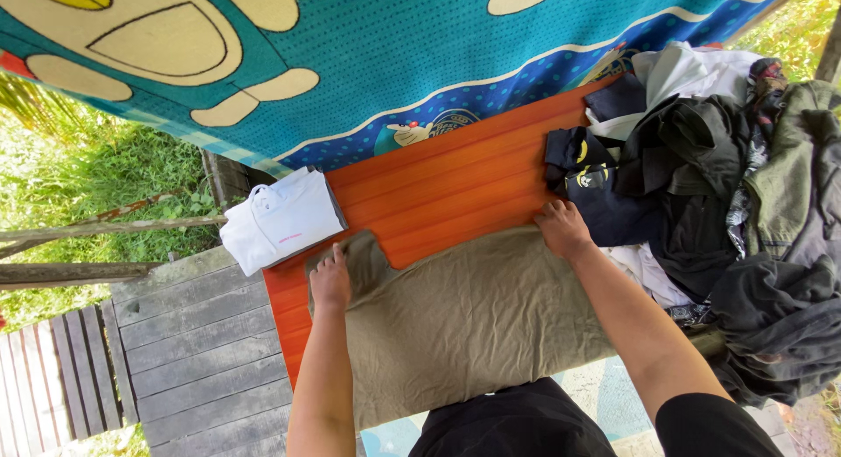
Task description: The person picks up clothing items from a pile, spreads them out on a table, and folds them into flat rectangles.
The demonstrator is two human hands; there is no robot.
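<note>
- We press our left hand (330,282) flat, fingers open, on the olive shirt (464,321), at its 9 o'clock edge.
- Our right hand (562,229) lies open, palm down, at its 1 o'clock corner.
- Shirt is spread on the orange table (438,181).
- Folded white garment (280,219) at 10 o'clock; dark clothes pile (727,203) at 3 o'clock.

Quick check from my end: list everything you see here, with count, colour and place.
shirt: one, olive, spread flat on the table under both hands
table: one, orange, centre
folded garment: one, white, table's left end
clothes pile: one heap, mostly black, grey and white, right
blanket: one, blue with cartoon print, hanging behind the table
wooden decking: grey planks, lower left
grass: green, left
left hand: on the shirt's sleeve
right hand: on the shirt's top edge
</note>
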